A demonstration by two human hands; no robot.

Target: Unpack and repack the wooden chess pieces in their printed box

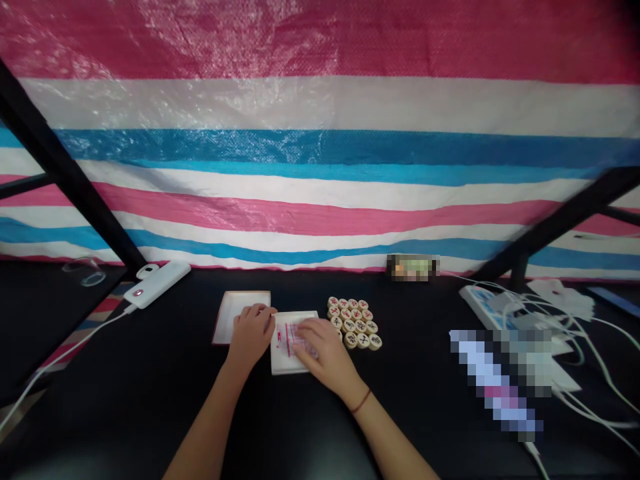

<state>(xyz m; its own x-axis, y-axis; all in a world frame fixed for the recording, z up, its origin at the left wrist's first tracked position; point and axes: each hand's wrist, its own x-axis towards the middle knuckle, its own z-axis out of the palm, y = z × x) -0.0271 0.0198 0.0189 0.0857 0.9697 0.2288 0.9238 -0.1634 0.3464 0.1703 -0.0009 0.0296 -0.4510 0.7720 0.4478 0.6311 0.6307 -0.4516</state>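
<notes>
Black tabletop: dark surface, and both forearms come in from the near edge.
Left hand: knuckles up, fingers curled down at the right edge of the white lid. I cannot tell whether they pinch anything.
Right hand: lying flat, fingers stretched out on the clear bag, with nothing clamped.
Clear bag: red print, resting on the white tray at the centre of the table, partly under the right hand.
White tray: just right of the lid and a little nearer.
Chess pieces: pale round discs with red and dark characters, packed in a cluster just right of the tray, close to the right fingertips.
Power bank: white, far left, its cable trailing to the near left.
Power strip: on the right, under a tangle of white cables.
Striped tarp: pink, white and blue, hanging across the far side.
</notes>
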